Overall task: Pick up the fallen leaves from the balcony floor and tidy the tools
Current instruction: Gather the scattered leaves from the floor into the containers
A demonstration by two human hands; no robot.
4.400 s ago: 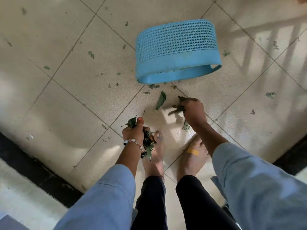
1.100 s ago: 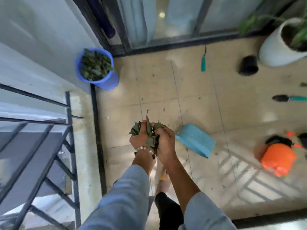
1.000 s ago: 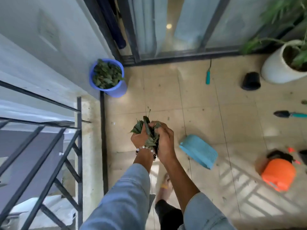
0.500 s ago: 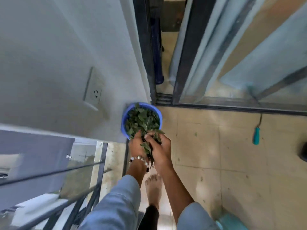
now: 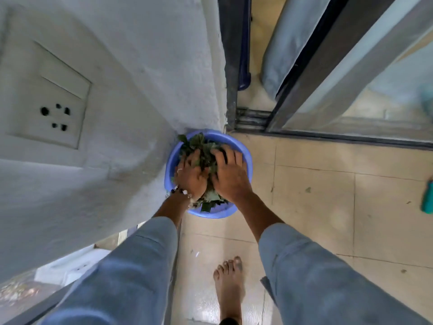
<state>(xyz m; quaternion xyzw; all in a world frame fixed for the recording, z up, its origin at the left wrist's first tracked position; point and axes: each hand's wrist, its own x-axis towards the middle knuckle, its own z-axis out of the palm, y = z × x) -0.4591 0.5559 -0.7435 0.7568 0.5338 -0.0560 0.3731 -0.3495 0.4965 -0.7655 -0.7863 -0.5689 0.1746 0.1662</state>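
Observation:
A blue plastic bucket (image 5: 246, 158) stands on the tiled floor in the corner between the white wall and the sliding door frame. It is heaped with dark green leaves (image 5: 199, 143). My left hand (image 5: 191, 174) and my right hand (image 5: 230, 177) lie side by side, palms down, on top of the leaf pile inside the bucket, fingers spread and pressing on the leaves. A bead bracelet sits on my left wrist. A few leaves stick out under my wrists at the bucket's near rim.
A white wall with a socket plate (image 5: 46, 99) rises on the left. The sliding door track (image 5: 253, 118) and glass panel lie ahead. A teal tool handle (image 5: 427, 198) lies at the right edge. My bare foot (image 5: 228, 287) is on the beige tiles.
I walked from the blue basket to the bucket carrying a bunch of leaves in both hands. The bunch now lies in the bucket and both hands have flattened onto the pile.

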